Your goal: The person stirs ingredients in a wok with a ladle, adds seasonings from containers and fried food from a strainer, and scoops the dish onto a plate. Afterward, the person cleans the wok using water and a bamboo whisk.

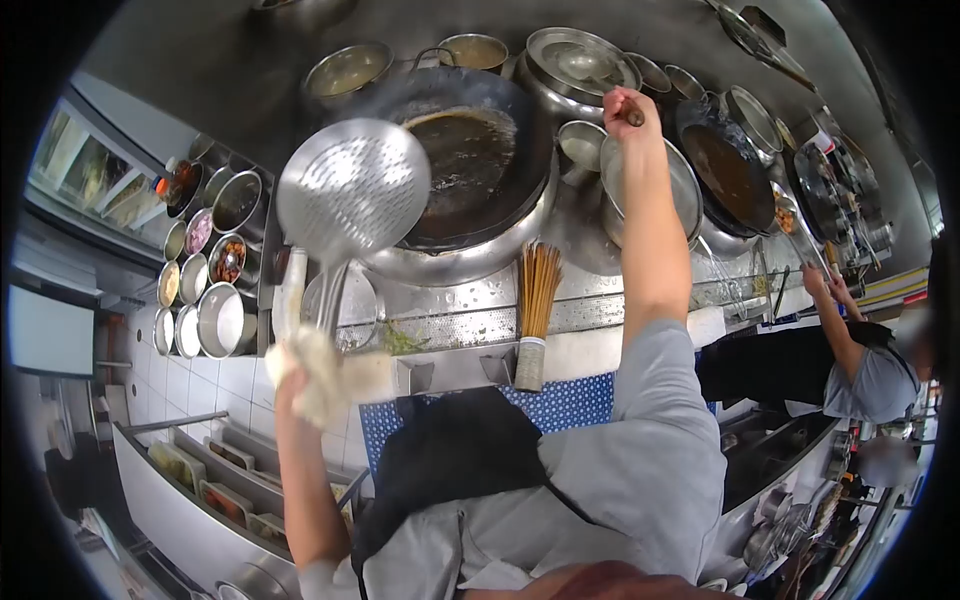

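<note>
My left hand is closed, with a pale cloth bunched at the grip of a perforated skimmer. The skimmer's round head is raised and slightly blurred, overlapping the left side of a large wok. Dark liquid lies in the wok. My right hand is stretched far forward, wrapped round the brown handle end of a ladle. The ladle's bowl is over a wide metal pot at the back.
A bamboo wok brush lies at the counter's front edge. Several metal containers of ingredients stand at left. A second wok holds brown liquid. At far right, a co-worker works at another wok. A metal bowl sits below my right forearm.
</note>
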Demonstrator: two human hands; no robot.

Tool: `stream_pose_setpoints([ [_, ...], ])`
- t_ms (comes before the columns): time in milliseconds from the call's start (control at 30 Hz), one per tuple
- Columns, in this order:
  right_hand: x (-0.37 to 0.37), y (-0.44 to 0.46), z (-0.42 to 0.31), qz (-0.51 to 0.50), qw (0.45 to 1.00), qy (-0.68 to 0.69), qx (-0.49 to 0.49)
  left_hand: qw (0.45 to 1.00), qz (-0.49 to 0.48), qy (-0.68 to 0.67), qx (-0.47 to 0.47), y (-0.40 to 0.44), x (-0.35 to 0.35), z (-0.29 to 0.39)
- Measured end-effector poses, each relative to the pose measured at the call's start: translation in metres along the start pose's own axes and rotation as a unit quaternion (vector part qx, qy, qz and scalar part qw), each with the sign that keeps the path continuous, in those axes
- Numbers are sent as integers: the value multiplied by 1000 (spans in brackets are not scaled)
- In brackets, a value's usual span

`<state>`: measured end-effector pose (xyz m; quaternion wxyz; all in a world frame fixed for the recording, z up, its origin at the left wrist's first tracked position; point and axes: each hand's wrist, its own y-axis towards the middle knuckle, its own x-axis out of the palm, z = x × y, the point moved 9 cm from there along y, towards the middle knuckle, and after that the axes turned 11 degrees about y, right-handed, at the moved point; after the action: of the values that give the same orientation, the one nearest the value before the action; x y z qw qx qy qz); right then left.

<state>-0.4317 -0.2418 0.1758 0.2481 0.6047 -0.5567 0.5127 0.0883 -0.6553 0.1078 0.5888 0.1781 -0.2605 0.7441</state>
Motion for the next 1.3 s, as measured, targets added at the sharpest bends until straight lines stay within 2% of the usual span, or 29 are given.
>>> stream_pose_setpoints([
  [33,6,-15,8,-19,999,16,36,997,73,24,-5,16,13,3],
  [67,7,-22,8,-59,996,31,53,994,100,36,-39,38,-5,-10],
  [100,14,-42,9,-81,995,53,6,990,109,75,-56,58,17,-6],
  [133,18,-59,21,-60,993,86,56,988,122,74,-58,76,44,0],
  [167,23,-70,35,-113,980,97,130,987,114,85,-70,95,62,4],
  [200,30,-95,52,-113,977,119,135,991,15,108,-72,122,76,4],
  [267,42,-156,84,-101,967,179,153,992,5,93,-83,152,108,9],
  [300,42,-180,103,-90,957,214,174,993,26,67,-97,168,114,6],
  [367,40,-228,137,-101,929,280,220,989,-30,13,-144,192,134,0],
  [400,36,-249,153,-101,930,270,229,979,-5,-42,-200,197,139,-6],
  [500,18,-297,194,-57,945,208,245,967,-18,-166,-192,195,157,2],
  [633,-16,-305,209,-6,974,-167,151,974,-100,-1,-205,179,146,-2],
  [700,-10,-308,200,34,893,-447,35,966,-12,197,-166,149,119,13],
  [733,-4,-306,198,14,863,-505,5,958,-23,256,-128,154,102,6],
  [767,2,-301,190,4,827,-561,-32,932,-92,345,-61,145,96,13],
  [800,14,-297,183,-9,809,-584,-64,871,-97,480,-39,137,79,22],
  [833,25,-290,173,-19,789,-607,-92,810,-60,581,39,128,65,40],
  [867,29,-275,158,-5,783,-612,-113,698,11,706,120,114,53,62],
  [900,30,-256,140,4,778,-616,-129,676,46,715,172,100,35,70],
  [933,29,-236,122,25,770,-620,-151,747,38,652,119,77,36,85],
  [967,30,-216,105,41,762,-624,-170,815,58,559,143,68,-8,80],
  [1000,37,-196,90,52,720,-666,-189,889,58,440,111,47,-22,80],
  [1067,39,-143,59,82,648,-721,-233,944,159,286,41,-3,-108,52],
  [1100,26,-109,41,100,618,-736,-258,944,222,245,-4,-34,-174,24],
  [1133,19,-84,29,118,588,-749,-283,935,287,209,-9,-70,-186,15],
  [1200,21,-61,14,164,546,-757,-318,934,328,129,-63,-123,-227,-25],
  [1233,21,-47,9,187,526,-759,-335,950,278,139,-34,-128,-194,-20],
  [1267,-6,-4,-4,183,578,-734,-308,962,227,150,-7,-133,-157,-14],
  [1300,-16,27,-13,140,740,-614,-235,962,230,147,-26,-138,-155,-22],
])
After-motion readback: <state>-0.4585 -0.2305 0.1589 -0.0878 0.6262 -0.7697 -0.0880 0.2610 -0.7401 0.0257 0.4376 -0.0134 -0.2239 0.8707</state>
